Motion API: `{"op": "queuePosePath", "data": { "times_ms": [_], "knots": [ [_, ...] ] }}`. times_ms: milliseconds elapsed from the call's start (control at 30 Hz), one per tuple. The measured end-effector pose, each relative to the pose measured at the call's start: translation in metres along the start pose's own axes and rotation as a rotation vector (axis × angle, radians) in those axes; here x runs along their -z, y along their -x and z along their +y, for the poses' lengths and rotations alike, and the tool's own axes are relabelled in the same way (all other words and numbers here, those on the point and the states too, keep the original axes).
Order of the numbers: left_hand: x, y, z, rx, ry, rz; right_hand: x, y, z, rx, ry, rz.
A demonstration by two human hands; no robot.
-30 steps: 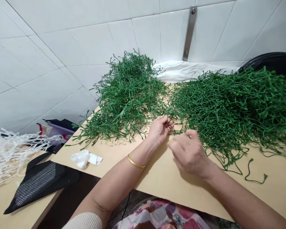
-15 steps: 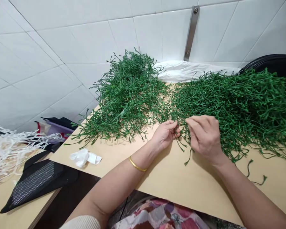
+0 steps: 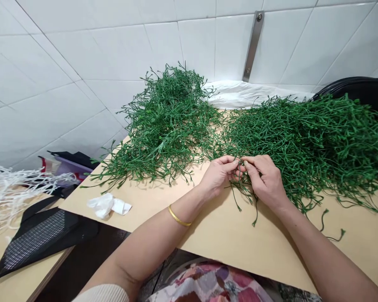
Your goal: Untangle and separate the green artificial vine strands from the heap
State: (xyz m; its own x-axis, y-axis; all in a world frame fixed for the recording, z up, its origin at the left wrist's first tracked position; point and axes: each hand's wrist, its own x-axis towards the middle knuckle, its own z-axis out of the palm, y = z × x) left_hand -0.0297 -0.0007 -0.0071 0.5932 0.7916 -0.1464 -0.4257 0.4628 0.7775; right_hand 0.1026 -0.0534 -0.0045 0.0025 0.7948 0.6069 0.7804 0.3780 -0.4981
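My left hand (image 3: 219, 175) pinches a thin green cord (image 3: 241, 162) between thumb and forefinger, at the front of the piled cords. Close against it, my right hand (image 3: 265, 178) is closed on the same cord, its fingertips nearly touching the left ones. Some green cord ends hang below both hands onto the tabletop (image 3: 208, 235). A large heap of green cords (image 3: 271, 130) with small knotted ends lies behind and right of my hands. Another heap of green cords (image 3: 170, 121) spreads behind and to the left.
Crumpled white tissue (image 3: 108, 205) lies near the table's left edge. Farther left are white cords (image 3: 22, 184), a black mesh piece (image 3: 38, 239) and a purple container (image 3: 71, 167). A black bag (image 3: 354, 90) and white plastic sheet (image 3: 239, 93) sit by the tiled wall.
My right hand has moved left and closed in on my left hand, so their fingertips now meet around the cord. The view has shifted slightly.
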Motion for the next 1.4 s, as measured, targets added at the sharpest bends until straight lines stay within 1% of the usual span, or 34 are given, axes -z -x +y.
{"op": "queuePosePath", "data": {
  "times_ms": [100,200,333,400,500,667,700,733,800,900,1033,1133,1267,1400],
  "knots": [
    [0.001,0.000,-0.001,-0.020,-0.031,-0.024,0.001,0.000,0.000,-0.030,-0.034,-0.040],
    [0.002,-0.001,-0.002,-0.037,-0.059,-0.020,0.001,0.001,0.001,-0.067,-0.069,-0.083],
    [0.002,-0.001,-0.002,-0.024,-0.101,-0.035,-0.002,0.001,0.003,-0.129,-0.131,-0.122],
    [0.001,-0.001,-0.002,-0.012,-0.129,-0.041,-0.003,0.001,0.004,-0.145,-0.139,-0.107],
    [0.000,0.000,-0.002,0.001,-0.131,-0.009,-0.003,0.000,0.004,-0.129,-0.129,-0.073],
    [-0.001,-0.001,-0.001,0.026,-0.128,0.030,0.003,-0.002,-0.001,-0.013,-0.133,0.084],
    [-0.002,0.000,0.000,0.029,-0.145,0.026,0.004,-0.002,-0.001,0.007,-0.129,0.088],
    [-0.002,0.000,0.000,0.030,-0.165,0.018,0.004,-0.002,-0.001,0.021,-0.122,0.068],
    [-0.002,0.001,0.002,0.022,-0.206,0.004,0.004,-0.001,0.000,0.041,-0.103,-0.019],
    [-0.001,0.001,0.005,0.013,-0.256,-0.018,0.002,-0.002,0.004,0.034,-0.072,-0.113],
    [0.003,0.000,0.007,0.005,-0.324,-0.056,0.006,-0.004,0.008,0.012,-0.070,-0.165],
    [0.004,-0.001,0.007,-0.002,-0.331,-0.089,0.011,-0.005,0.009,-0.002,-0.112,-0.221],
    [0.006,-0.002,0.007,0.046,-0.282,-0.153,0.013,-0.005,0.008,0.013,-0.194,-0.258],
    [0.010,-0.003,0.009,0.077,-0.323,-0.202,0.012,-0.005,0.009,0.002,-0.204,-0.302]
  ]
}}
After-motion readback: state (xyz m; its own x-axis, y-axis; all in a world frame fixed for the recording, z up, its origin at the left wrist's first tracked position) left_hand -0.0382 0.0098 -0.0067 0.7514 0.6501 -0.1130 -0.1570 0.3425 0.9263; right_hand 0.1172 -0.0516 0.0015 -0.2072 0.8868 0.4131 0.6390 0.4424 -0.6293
